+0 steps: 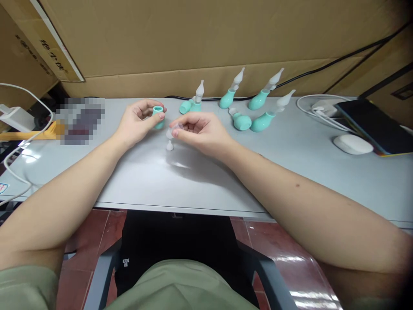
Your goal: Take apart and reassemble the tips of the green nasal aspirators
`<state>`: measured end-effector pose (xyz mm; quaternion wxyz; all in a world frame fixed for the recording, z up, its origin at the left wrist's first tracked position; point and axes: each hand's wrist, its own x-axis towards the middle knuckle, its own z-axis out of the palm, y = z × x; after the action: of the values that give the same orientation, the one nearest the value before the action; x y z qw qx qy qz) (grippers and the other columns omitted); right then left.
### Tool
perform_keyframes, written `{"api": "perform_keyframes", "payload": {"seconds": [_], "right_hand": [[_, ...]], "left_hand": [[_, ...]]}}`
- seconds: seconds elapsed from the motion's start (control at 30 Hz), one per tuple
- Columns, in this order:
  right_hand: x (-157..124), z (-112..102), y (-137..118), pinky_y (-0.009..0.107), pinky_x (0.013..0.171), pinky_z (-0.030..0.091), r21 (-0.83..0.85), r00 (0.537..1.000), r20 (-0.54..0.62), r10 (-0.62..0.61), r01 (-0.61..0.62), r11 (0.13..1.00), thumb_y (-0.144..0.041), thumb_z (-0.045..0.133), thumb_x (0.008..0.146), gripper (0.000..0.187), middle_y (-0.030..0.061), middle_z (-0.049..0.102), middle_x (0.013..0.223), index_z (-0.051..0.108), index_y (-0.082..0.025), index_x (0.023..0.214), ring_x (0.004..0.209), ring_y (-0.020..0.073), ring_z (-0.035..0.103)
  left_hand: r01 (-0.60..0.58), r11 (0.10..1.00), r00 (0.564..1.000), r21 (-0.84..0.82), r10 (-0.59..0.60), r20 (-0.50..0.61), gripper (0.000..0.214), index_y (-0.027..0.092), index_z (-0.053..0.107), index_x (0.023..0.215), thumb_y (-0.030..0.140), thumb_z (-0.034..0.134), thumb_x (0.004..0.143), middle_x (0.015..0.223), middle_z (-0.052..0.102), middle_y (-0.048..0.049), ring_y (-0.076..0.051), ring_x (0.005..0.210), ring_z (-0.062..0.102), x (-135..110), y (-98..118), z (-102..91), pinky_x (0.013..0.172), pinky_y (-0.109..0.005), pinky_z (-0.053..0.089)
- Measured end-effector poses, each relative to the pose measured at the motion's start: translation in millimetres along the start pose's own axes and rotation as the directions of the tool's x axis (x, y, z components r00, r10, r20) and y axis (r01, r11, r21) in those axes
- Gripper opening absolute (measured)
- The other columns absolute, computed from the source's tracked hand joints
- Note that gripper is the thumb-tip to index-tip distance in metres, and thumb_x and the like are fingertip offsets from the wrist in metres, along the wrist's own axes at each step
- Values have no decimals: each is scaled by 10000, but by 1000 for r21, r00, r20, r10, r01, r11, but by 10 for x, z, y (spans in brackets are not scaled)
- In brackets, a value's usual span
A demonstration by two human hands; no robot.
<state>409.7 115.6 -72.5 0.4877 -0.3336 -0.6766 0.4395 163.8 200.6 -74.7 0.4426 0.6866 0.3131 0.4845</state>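
Note:
My left hand (137,122) holds a small teal rubber bulb (158,117) with its open mouth facing up, just above the grey table (135,176). My right hand (201,131) pinches a small clear plastic piece (176,128) between thumb and fingers, close to the bulb. A clear cone-shaped tip (169,146) stands on the table below the two hands. Several assembled teal bulbs with clear nozzles (263,97) lie and stand at the back of the table.
Cardboard boxes (193,38) wall off the back. At right lie a white mouse (352,144), a dark tablet (374,122) and white cables (318,110). A white charger (14,117) and cable sit at left. The table's front edge runs above my lap.

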Motion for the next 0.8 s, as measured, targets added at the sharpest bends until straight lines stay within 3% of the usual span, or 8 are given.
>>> {"api": "perform_keyframes", "payload": {"seconds": [0.13,0.3,0.47,0.63,0.8], "right_hand": [[-68,61,44,359,825,623,-134,995,64,-71,79,988,-350,1011,926,298,35,823,1018,876,-233,1164,853,192,699],[-95,57,95,401,918,649,-262,944,192,-269,313,913,-314,886,1017,146,72,886,1080,897,-236,1140,936,236,756],[-115,26,152,462,1047,654,-363,901,295,-317,413,835,-272,875,1072,150,83,901,1080,926,-254,1212,1017,284,796],[-120,31,195,457,1066,650,-423,884,341,-320,449,787,-206,859,1078,193,95,910,1104,934,-233,1255,1037,286,788],[-120,37,186,436,1061,648,-450,880,372,-296,449,772,-159,853,1070,236,102,915,1115,942,-209,1282,1081,298,802]], "left_hand": [[-1,1000,1000,11,1,4,891,240,932,1148,939,1219,676,1265,967,-121,-241,1110,860,32,-64,-18,963,-362,707],[-27,1000,1000,0,27,7,881,241,965,1152,937,1218,676,1191,951,-100,-232,1045,850,65,-144,-17,971,-374,714],[-20,997,1000,71,19,5,873,250,968,1213,945,1174,726,1170,936,-92,-246,995,858,83,-154,-15,929,-391,718],[-23,993,1000,112,20,22,669,232,946,1244,706,1153,821,1140,899,-87,-250,974,844,121,-175,-27,935,-412,708],[-12,969,999,245,0,51,500,230,943,1232,418,1103,797,1030,826,-53,-212,883,725,143,-258,-41,874,-379,644]]}}
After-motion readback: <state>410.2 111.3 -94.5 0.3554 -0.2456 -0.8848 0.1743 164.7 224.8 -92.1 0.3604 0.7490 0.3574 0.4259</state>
